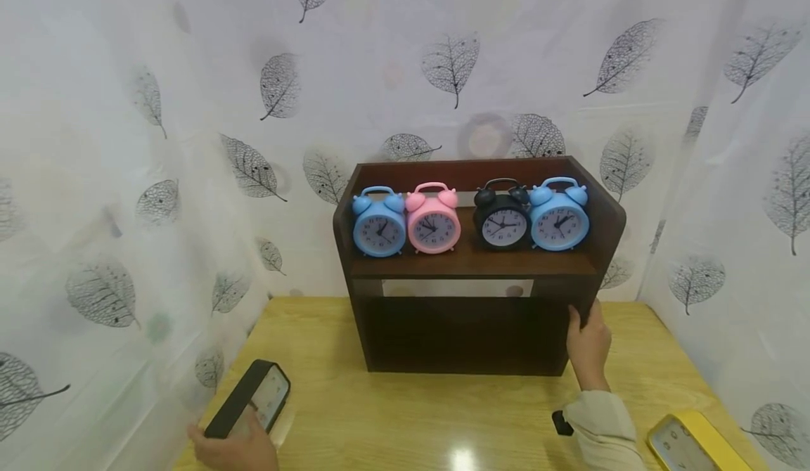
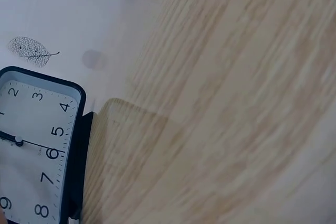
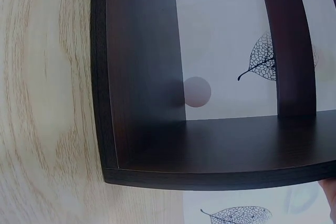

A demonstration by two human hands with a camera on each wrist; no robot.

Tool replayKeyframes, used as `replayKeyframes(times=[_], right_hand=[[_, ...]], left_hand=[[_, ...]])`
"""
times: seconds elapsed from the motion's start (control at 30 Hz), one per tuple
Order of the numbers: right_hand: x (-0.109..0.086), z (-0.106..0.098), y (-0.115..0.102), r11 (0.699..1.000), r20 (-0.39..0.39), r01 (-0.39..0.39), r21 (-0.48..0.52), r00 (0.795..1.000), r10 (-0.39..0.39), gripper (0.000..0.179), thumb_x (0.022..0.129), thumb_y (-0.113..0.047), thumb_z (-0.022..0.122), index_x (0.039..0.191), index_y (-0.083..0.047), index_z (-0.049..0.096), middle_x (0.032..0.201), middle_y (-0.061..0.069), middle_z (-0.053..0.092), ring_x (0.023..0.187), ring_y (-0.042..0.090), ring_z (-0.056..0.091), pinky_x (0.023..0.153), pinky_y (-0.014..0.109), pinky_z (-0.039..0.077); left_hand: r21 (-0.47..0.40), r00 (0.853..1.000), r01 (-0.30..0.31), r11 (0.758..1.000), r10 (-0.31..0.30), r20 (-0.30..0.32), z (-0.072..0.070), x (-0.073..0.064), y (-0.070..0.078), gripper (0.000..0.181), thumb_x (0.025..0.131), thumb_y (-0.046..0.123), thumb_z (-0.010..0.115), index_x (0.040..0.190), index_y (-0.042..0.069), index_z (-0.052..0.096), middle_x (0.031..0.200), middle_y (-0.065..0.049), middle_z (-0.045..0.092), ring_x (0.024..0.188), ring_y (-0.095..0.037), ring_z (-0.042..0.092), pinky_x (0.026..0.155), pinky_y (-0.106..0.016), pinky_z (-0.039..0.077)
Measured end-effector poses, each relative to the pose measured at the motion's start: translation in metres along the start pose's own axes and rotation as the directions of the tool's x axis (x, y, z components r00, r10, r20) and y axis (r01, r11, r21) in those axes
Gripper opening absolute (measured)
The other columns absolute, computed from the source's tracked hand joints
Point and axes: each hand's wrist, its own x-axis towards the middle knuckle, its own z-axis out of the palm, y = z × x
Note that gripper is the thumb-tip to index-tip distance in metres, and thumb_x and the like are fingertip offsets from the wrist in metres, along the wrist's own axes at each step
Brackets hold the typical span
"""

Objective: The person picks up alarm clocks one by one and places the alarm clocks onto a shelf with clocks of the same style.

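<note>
The left hand [image 1: 235,448] grips a black clock [image 1: 254,392] at the table's [image 1: 354,415] left, numerals [image 2: 52,153] legible only in the left wrist view. The right hand [image 1: 590,348] seemingly grasps the right side of the shelf [image 1: 468,266] bearing four alarm clocks [image 1: 434,233].

Clocks, six total: two blue alarm clocks [image 1: 380,237] [image 1: 560,228], one pink alarm clock [image 1: 434,232], one black alarm clock [image 1: 503,228] (four twin-bell), plus one black-framed rectangular clock [image 1: 268,390] and one yellow-framed rectangular clock [image 1: 699,437] (two rectangular). Hands, two: one left hand [image 1: 237,448], one right hand [image 1: 590,348]; one sleeve [image 1: 604,425] showing. One shelf unit [image 1: 465,334], one table [image 1: 329,401], one small black object [image 1: 562,423], too unclear to name; leaf prints [image 1: 453,63], many, some too faint to count.
</note>
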Motion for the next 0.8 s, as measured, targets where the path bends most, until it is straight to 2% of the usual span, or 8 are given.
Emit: replayKeyframes(times=[0.1, 0.27, 0.4, 0.47, 0.53, 0.63, 0.8], right_hand=[[0.000, 0.001, 0.000, 1.000, -0.008, 0.000, 0.002, 1.000, 0.000, 0.028, 0.090, -0.007, 0.057, 0.112, 0.008, 0.049, 0.092, 0.040, 0.059, 0.079, 0.063, 0.052, 0.067, 0.064, 0.036], [0.001, 0.002, 0.002, 1.000, -0.019, 0.000, 0.002, 1.000, 0.000, 0.028, 0.089, -0.008, 0.059, 0.112, 0.007, 0.049, 0.090, 0.040, 0.059, 0.078, 0.062, 0.052, 0.066, 0.064, 0.036], [0.000, 0.002, 0.002, 1.000, -0.026, 0.002, 0.003, 1.000, -0.002, 0.028, 0.089, -0.007, 0.059, 0.112, 0.006, 0.049, 0.089, 0.040, 0.059, 0.076, 0.062, 0.052, 0.065, 0.064, 0.036], [0.000, 0.002, 0.002, 1.000, -0.022, -0.002, 0.004, 1.000, 0.002, 0.028, 0.089, -0.007, 0.059, 0.112, 0.006, 0.049, 0.090, 0.040, 0.059, 0.077, 0.062, 0.052, 0.065, 0.064, 0.036], [0.000, 0.002, 0.002, 1.000, -0.016, -0.005, 0.006, 1.000, 0.006, 0.028, 0.089, -0.008, 0.058, 0.112, 0.006, 0.049, 0.091, 0.040, 0.059, 0.077, 0.062, 0.052, 0.066, 0.064, 0.036], [0.001, 0.001, 0.002, 1.000, -0.012, -0.005, 0.006, 1.000, 0.005, 0.027, 0.090, -0.008, 0.058, 0.111, 0.006, 0.050, 0.091, 0.040, 0.059, 0.077, 0.062, 0.052, 0.066, 0.064, 0.036], [0.001, 0.001, 0.001, 1.000, -0.008, -0.004, 0.010, 1.000, 0.005, 0.027, 0.090, -0.008, 0.058, 0.110, 0.007, 0.050, 0.089, 0.039, 0.059, 0.077, 0.062, 0.052, 0.066, 0.064, 0.035]], left_hand=[[0.067, 1.000, 0.005, 0.998, -0.007, 0.030, -0.002, 0.000, -0.001, 0.080, 0.085, 0.019, 0.068, 0.146, 0.011, 0.017, 0.140, -0.027, 0.027, 0.129, -0.046, 0.029, 0.106, -0.060, 0.021], [0.087, 0.996, 0.031, 0.996, -0.038, 0.078, -0.003, -0.003, -0.002, 0.078, 0.085, 0.019, 0.068, 0.146, 0.012, 0.020, 0.140, -0.029, 0.030, 0.127, -0.049, 0.030, 0.104, -0.062, 0.022], [0.081, 0.978, 0.108, 0.991, -0.120, 0.172, -0.002, -0.006, -0.002, 0.079, 0.086, 0.014, 0.064, 0.148, 0.014, 0.016, 0.149, -0.025, 0.024, 0.135, -0.048, 0.023, 0.109, -0.061, 0.018], [0.082, 0.967, 0.139, 0.987, -0.153, 0.203, 0.000, -0.007, -0.003, 0.080, 0.086, 0.014, 0.063, 0.149, 0.015, 0.014, 0.150, -0.025, 0.024, 0.135, -0.048, 0.025, 0.107, -0.062, 0.021], [0.084, 0.962, 0.153, 0.985, -0.168, 0.215, 0.002, -0.009, -0.005, 0.080, 0.086, 0.014, 0.062, 0.149, 0.016, 0.013, 0.148, -0.028, 0.027, 0.131, -0.050, 0.030, 0.103, -0.063, 0.026], [0.102, 0.962, 0.145, 0.984, -0.164, 0.217, 0.005, -0.011, -0.009, 0.079, 0.087, 0.016, 0.061, 0.149, 0.017, 0.012, 0.139, -0.034, 0.035, 0.119, -0.054, 0.039, 0.093, -0.066, 0.032], [0.129, 0.964, 0.122, 0.984, -0.148, 0.219, 0.007, -0.013, -0.012, 0.080, 0.087, 0.017, 0.061, 0.149, 0.016, 0.011, 0.129, -0.037, 0.042, 0.108, -0.056, 0.043, 0.085, -0.066, 0.035]])
